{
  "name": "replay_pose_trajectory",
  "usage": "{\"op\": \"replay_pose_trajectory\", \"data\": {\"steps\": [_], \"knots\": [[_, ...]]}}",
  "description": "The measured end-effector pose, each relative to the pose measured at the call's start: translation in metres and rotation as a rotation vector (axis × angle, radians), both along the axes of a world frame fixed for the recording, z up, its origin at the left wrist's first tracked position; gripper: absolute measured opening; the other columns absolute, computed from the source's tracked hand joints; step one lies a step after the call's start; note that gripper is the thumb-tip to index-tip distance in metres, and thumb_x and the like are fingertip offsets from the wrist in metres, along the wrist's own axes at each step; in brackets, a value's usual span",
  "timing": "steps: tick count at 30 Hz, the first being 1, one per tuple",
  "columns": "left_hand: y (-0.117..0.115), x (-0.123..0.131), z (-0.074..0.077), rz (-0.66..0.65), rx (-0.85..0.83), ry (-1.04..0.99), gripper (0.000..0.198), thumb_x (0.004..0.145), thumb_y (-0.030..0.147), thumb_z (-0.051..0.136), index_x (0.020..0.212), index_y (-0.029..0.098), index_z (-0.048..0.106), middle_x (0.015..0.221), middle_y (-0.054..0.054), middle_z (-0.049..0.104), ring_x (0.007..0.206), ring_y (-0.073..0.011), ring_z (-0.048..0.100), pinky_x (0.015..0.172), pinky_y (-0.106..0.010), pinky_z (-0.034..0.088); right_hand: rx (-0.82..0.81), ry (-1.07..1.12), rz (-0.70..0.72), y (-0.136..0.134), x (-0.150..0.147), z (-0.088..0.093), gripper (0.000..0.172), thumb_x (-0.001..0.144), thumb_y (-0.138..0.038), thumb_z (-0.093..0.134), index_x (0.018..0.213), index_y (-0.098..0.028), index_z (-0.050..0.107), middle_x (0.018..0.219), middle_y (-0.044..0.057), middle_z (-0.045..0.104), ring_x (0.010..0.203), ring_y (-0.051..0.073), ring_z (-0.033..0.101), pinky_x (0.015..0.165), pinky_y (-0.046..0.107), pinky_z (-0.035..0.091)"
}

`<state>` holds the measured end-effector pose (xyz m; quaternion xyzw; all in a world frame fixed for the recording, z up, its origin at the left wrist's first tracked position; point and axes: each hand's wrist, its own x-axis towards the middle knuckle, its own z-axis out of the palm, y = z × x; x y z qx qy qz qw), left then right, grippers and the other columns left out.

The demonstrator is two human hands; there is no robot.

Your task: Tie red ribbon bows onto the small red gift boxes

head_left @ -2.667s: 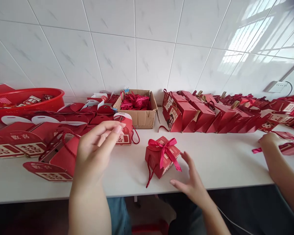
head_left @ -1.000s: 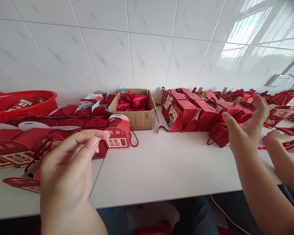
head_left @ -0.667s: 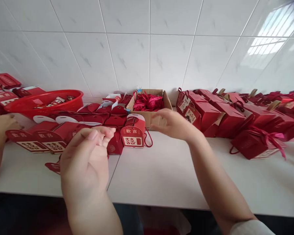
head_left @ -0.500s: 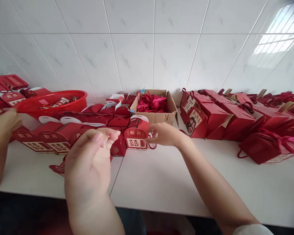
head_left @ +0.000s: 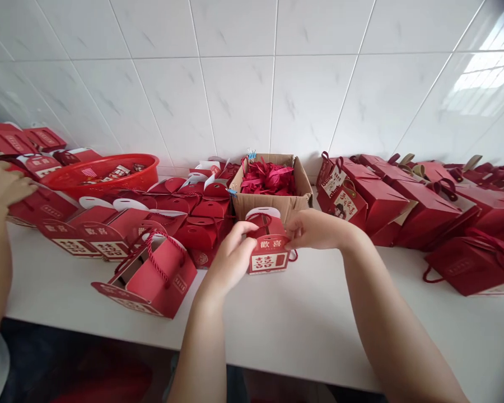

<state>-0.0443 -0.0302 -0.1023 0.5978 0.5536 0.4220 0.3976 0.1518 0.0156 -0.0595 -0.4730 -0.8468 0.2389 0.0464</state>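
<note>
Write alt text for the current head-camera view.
A person's left hand and right hand hold a red cardboard gift box on a white table. Behind it, an open brown cardboard carton contains crimson ribbons. More red boxes flank it.

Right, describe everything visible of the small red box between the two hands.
The small red box looks like folded card, with a rounded front flap bearing pale characters, a cream panel with red characters below, and a raised whitish flap behind. Dark red cord shows on top and loops out at its right. It stands upright on the white table, before the cardboard carton; the left hand and right hand touch its sides.
</note>
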Motion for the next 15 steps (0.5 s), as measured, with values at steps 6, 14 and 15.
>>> {"op": "replay_pose_trajectory", "data": {"steps": [6,14,15], "knots": [[-0.003,0.018,-0.001,-0.192,0.1,0.144,0.025,0.089,0.038,0.044,0.103,0.025,0.062,0.113,-0.002,0.062,0.108,-0.0207,0.056,0.092,-0.03,0.041,-0.194,0.125,0.088,-0.014,0.036,0.02,0.026,0.08,-0.037,0.058,0.067,-0.018,0.068,0.064,0.001,0.063,0.062,0.014,0.057,0.058,0.024,0.042],[0.0,0.015,-0.003,-0.154,0.119,0.258,0.042,0.086,0.054,0.046,0.105,0.022,0.065,0.111,-0.006,0.062,0.109,-0.0238,0.055,0.093,-0.034,0.041,0.107,0.096,-0.581,0.008,0.09,0.005,0.024,0.079,-0.038,0.059,0.071,-0.019,0.069,0.075,0.006,0.069,0.069,0.02,0.062,0.064,0.03,0.047],[0.0,0.014,-0.004,-0.124,0.104,0.285,0.045,0.085,0.056,0.046,0.111,0.023,0.064,0.116,-0.007,0.06,0.114,-0.025,0.052,0.097,-0.035,0.039,0.147,0.117,-0.601,0.011,0.089,0.002,0.021,0.079,-0.036,0.059,0.075,-0.019,0.07,0.078,0.006,0.07,0.072,0.02,0.063,0.066,0.031,0.048]]}}
